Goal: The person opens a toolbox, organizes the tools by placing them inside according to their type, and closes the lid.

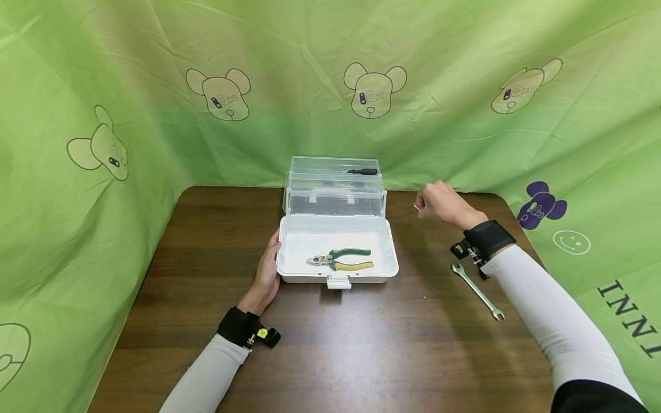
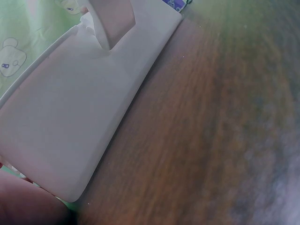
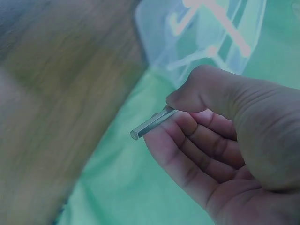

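Observation:
A white toolbox [image 1: 335, 279] with its clear lid raised sits at the table's middle. My left hand [image 1: 267, 268] holds its left side, with part of the fingers hidden against the wall. In the left wrist view, the box's front wall [image 2: 70, 112] fills the upper left. Pliers [image 1: 330, 260] with green and yellow handles lie inside. A black-handled screwdriver [image 1: 365, 171] rests in the raised clear trays. To the right of the box, above the table, my right hand [image 1: 444, 203] pinches a hex key [image 3: 151, 124] between thumb and fingers; its hexagonal metal end shows, the rest is hidden.
A double-ended open wrench [image 1: 477, 291] lies on the brown wooden table [image 1: 351, 355], beside the right forearm. A green printed curtain [image 1: 310, 86] hangs close behind the raised lid and along both sides. A white latch [image 1: 338, 282] juts from the toolbox's front.

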Demonstrator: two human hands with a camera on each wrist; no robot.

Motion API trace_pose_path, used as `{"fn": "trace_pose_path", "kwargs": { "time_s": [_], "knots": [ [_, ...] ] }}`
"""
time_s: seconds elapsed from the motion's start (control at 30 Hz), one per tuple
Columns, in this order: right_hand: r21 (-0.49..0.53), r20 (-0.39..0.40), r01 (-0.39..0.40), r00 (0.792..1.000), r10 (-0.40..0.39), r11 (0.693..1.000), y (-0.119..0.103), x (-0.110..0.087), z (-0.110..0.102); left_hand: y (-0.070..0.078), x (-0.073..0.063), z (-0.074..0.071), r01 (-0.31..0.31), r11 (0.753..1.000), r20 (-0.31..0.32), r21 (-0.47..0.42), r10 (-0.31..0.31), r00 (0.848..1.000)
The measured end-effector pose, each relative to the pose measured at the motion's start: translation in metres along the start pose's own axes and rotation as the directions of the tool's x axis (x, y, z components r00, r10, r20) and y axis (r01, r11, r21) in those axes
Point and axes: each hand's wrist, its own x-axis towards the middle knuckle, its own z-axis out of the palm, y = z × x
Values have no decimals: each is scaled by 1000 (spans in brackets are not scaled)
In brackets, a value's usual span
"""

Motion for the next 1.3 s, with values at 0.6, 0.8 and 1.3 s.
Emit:
{"fn": "trace_pose_path", "kwargs": {
  "time_s": [0.6, 0.8, 1.3],
  "knots": [
    [-7, -130, 72, 989, -72, 997, -37, 33, -30, 1, 1, -1, 5, 1000, -4, 2, -5, 1000],
    [-3, -133, 82, 988, -82, 997, -46, 42, -34, -1, 1, -1, 3, 1000, -2, -2, -3, 1000],
    [35, -144, 176, 975, -169, 984, -69, 71, -48, -1, 0, -1, 8, 1000, 0, 5, -8, 1000]
  ]
}}
